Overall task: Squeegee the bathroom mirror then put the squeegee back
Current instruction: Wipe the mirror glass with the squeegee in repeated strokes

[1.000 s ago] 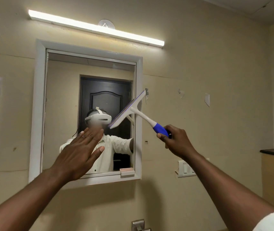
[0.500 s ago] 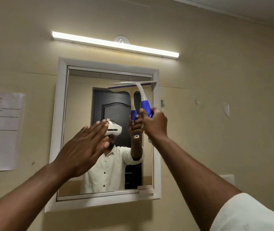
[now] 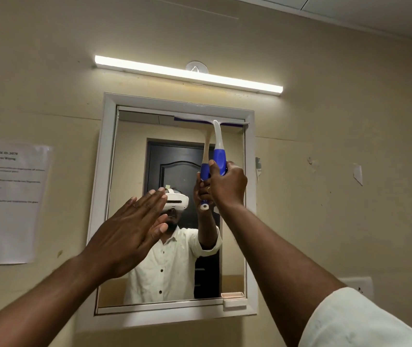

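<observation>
Cream-painted bathroom wall fills the view, with a tube light (image 3: pixel 187 73) glowing above a white-framed mirror (image 3: pixel 134 156) and a printed paper notice (image 3: pixel 9 201) taped up to the left. At the top right of the glass sits the squeegee (image 3: pixel 218 144), its blade laid flat along the upper edge just under the frame, handle hanging straight down. The right hand (image 3: pixel 227 182) is wrapped in a closed fist around the blue grip section of that handle, thumb up along it. The left hand (image 3: pixel 132 229) hovers in front of the lower left part of the mirror with fingers straight and together, palm toward the glass, holding nothing; whether it touches the glass cannot be told. The tool looks like light, rigid plastic with a soft rubber edge, so it should need little force to carry but steady, even pressure to keep the blade flush. The blue rubbery sleeve is the sensible place to hold it, as a wet white neck would likely be slippery. A downward pull seems the step in hand, with most of the task ahead.
</observation>
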A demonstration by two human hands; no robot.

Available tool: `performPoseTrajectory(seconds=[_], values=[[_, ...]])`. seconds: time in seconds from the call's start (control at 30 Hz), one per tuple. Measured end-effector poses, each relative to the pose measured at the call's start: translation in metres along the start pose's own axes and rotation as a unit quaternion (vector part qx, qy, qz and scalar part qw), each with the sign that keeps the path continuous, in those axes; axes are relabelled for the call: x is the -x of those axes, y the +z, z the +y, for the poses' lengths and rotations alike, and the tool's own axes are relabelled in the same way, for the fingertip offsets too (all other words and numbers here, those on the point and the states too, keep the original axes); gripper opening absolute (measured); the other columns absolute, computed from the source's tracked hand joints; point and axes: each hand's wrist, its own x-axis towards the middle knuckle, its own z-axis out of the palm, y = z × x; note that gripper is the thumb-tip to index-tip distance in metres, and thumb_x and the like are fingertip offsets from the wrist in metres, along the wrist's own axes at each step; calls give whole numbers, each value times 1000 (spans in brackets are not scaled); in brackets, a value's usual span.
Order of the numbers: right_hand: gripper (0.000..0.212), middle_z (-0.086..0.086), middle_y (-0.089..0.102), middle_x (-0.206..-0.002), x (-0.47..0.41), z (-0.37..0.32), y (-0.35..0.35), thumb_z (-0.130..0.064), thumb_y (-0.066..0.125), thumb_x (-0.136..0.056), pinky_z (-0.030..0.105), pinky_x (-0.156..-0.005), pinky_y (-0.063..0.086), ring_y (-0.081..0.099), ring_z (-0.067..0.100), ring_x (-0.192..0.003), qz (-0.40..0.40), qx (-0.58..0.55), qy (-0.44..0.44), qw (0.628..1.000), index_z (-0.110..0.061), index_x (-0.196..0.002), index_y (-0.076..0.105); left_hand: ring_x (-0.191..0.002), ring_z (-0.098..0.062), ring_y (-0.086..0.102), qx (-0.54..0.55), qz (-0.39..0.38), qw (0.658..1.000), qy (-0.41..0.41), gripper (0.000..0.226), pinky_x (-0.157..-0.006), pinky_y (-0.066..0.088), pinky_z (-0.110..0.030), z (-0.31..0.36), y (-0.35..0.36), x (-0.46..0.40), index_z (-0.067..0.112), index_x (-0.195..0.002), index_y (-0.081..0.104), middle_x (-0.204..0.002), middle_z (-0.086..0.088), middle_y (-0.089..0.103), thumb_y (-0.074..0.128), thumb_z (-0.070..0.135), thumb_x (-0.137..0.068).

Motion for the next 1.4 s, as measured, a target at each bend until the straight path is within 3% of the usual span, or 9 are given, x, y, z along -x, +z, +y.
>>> performPoseTrajectory(seconds=[0.13,0.27,0.43,0.57,0.77,0.97,1.17,1.27,1.4], values=[[38,10,63,-90,0,3,-2,-34,58,-91,14,-60,46,63,17,-75,-12,-15,14,1000,-4,-115,56,-139,7,-19,8,-8,1000,-4,63,-119,-3,-26,3,3,0,35,-146,-12,-155,19,-16,2,57,-89],[37,6,60,-88,2,8,-7,-34,58,-91,8,-54,40,59,10,-69,-13,-6,18,1000,-6,-116,56,-139,5,-19,9,-16,1000,-11,65,-119,-4,-26,5,5,-1,33,-147,-11,-155,16,-17,2,57,-88],[34,18,66,-95,13,15,-11,-32,59,-91,41,-80,58,68,30,-84,-31,-18,41,999,-7,-114,55,-141,0,-17,-10,1,999,-40,66,-118,-7,-25,4,5,2,31,-147,-11,-156,14,-14,0,57,-88],[32,13,65,-91,28,22,-18,-31,60,-90,36,-79,58,67,28,-82,-37,-15,49,998,-7,-111,57,-143,-4,-14,-34,4,998,-57,66,-115,-7,-25,5,7,6,29,-148,-9,-157,10,-10,0,56,-88],[38,17,67,-99,59,35,-30,-33,60,-90,45,-82,59,69,30,-86,-60,-24,89,994,-9,-118,56,-145,-8,-7,-35,-21,996,-73,64,-116,0,-30,12,6,20,26,-149,-4,-159,6,-5,6,56,-93],[24,10,65,-99,97,49,-43,-33,62,-88,48,-85,57,67,29,-90,-81,-38,139,986,-19,-106,56,-146,-11,3,-4,-50,995,-86,63,-118,13,-34,23,1,40,24,-149,2,-159,4,3,16,52,-94],[27,14,64,-95,140,69,-57,-31,61,-89,33,-64,54,63,25,-77,-105,-62,184,975,-15,-111,58,-137,-14,34,67,-62,990,-109,57,-101,39,-39,39,2,57,29,-145,27,-154,10,27,24,54,-94],[34,20,62,-96,162,78,-60,-31,62,-89,38,-70,51,57,27,-78,-120,-76,220,965,-13,-118,58,-126,-16,48,121,-84,984,-99,48,-94,43,-35,51,10,62,25,-135,47,-141,3,50,33,48,-95],[31,16,57,-85,193,87,-68,-28,61,-90,29,-55,44,52,22,-66,-132,-102,254,953,-12,-116,58,-105,-21,60,242,-126,954,-126,37,-80,44,-30,76,30,69,21,-119,61,-116,-5,66,41,42,-95]])
